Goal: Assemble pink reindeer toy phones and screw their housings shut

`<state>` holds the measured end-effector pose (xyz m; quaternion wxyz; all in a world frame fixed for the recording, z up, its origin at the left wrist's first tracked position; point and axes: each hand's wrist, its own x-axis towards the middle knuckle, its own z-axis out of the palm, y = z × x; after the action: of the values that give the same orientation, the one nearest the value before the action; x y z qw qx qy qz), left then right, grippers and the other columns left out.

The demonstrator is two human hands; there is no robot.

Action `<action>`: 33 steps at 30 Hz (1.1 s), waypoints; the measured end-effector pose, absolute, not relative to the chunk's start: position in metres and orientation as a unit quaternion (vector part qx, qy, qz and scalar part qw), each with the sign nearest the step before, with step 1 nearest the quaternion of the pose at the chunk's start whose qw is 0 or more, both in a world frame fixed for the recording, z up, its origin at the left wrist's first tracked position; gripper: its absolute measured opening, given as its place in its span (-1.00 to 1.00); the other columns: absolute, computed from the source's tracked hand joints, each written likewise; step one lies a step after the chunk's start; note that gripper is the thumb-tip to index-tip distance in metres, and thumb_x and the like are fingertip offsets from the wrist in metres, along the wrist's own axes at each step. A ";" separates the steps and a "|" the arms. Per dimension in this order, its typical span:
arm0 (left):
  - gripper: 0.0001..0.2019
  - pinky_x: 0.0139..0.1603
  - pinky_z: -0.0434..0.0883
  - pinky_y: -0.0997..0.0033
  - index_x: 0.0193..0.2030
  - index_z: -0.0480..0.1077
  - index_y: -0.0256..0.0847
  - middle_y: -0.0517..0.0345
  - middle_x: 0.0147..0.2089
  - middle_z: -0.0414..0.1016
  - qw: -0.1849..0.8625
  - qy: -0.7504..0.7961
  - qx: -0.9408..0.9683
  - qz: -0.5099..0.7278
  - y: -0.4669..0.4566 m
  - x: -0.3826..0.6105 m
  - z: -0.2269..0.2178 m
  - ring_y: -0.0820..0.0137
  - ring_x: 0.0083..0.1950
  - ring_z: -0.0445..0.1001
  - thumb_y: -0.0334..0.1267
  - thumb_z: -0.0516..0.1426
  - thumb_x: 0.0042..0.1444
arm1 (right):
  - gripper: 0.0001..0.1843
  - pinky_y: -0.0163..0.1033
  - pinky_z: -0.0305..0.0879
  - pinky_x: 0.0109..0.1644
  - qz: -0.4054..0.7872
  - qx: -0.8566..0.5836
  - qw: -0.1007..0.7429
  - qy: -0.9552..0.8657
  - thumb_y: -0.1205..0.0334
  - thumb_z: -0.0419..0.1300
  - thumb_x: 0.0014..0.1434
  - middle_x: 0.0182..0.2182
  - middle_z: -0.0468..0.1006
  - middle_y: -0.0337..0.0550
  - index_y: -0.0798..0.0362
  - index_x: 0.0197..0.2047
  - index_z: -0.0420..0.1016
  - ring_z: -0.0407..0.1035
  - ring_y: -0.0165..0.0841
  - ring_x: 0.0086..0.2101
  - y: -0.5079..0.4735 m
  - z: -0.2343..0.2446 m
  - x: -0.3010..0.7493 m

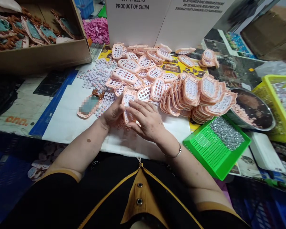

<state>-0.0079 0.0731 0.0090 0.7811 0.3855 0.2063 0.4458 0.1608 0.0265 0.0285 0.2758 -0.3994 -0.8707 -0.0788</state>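
A pink toy phone shell (128,95) with a pale keypad stands out between my two hands, in front of my chest. My left hand (114,111) is closed round its left side, thumb along the edge. Bent over the shell's face from the right, my right hand (146,119) presses its fingers together on the keypad, with the thumb at the lower edge. The fingers partly cover the shell. Just beyond my hands lie loose pink shells (128,66) with keypad holes. Small white key pieces (108,99) are scattered left of the shell.
Stacked keypad shells (192,90) stand to the right. A green basket (205,146) holds small silvery parts, beside a metal bowl (264,111) of pink pieces and a yellow basket (268,92). A cardboard box (50,52) is at left; a white carton (143,25) stands behind.
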 end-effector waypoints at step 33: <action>-0.60 -0.01 0.55 0.19 0.08 0.47 -0.13 0.01 0.00 0.56 0.497 0.426 0.599 0.461 0.108 -0.014 0.053 0.26 -0.05 0.55 -0.06 0.28 0.13 | -0.58 0.13 0.35 0.19 -0.207 -0.596 0.377 -0.678 0.01 0.09 0.37 0.00 0.68 0.12 0.10 0.02 0.62 0.52 -0.04 0.06 0.040 0.048 0.283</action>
<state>-0.0144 0.1082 0.0527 0.4971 0.5988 0.4262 0.4612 0.2832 0.0397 0.0481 0.3770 -0.5956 -0.6783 -0.2073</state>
